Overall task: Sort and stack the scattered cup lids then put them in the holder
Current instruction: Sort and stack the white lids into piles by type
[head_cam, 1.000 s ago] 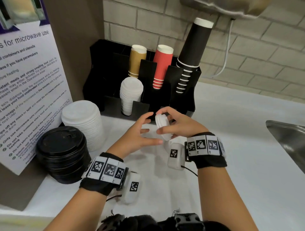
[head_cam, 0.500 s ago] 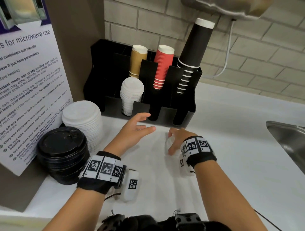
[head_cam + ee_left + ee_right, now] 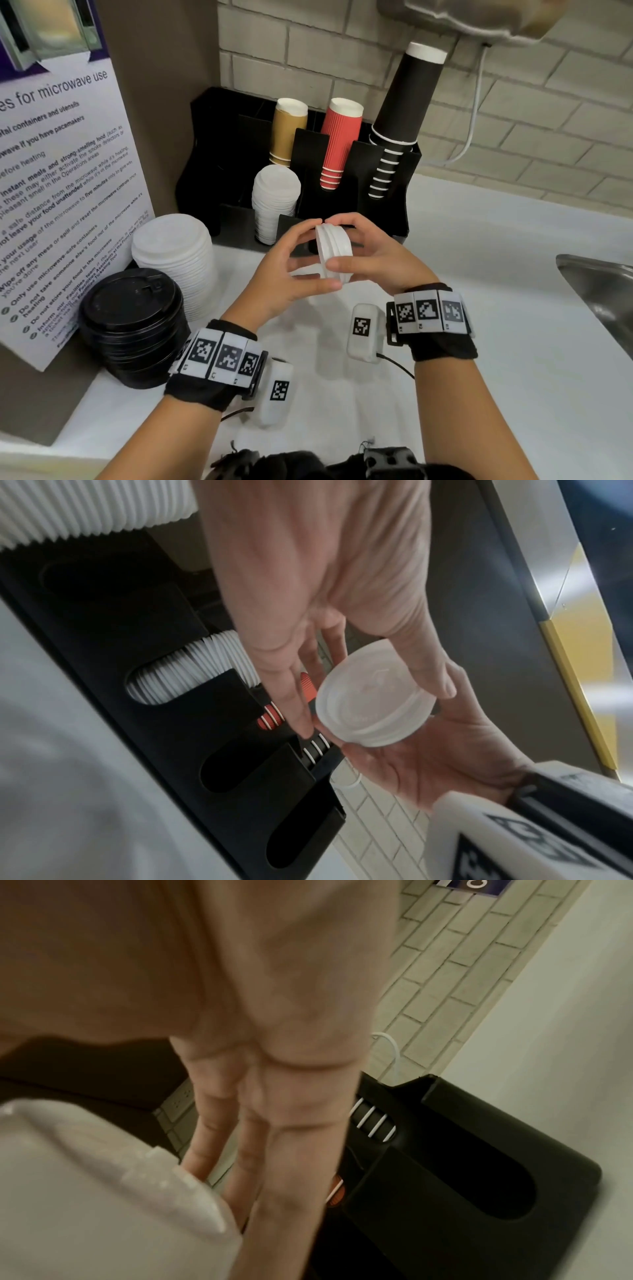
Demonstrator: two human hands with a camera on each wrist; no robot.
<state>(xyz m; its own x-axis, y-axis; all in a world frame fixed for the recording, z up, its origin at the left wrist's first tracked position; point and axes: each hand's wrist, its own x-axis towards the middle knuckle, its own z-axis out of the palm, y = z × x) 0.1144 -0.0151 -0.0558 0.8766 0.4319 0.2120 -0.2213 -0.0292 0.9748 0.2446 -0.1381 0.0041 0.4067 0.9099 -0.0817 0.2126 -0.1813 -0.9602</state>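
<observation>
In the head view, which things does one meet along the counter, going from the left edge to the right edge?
microwave notice, black lid stack, large white lid stack, small white lids in the holder, held lids, sink

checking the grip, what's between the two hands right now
a small stack of white lids, on edge, pinched by the left hand and right hand; clearest in the head view, also seen from the left wrist

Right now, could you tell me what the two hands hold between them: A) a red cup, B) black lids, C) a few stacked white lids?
C: the left hand and right hand grip a short stack of white lids, on edge, in front of the holder.
</observation>
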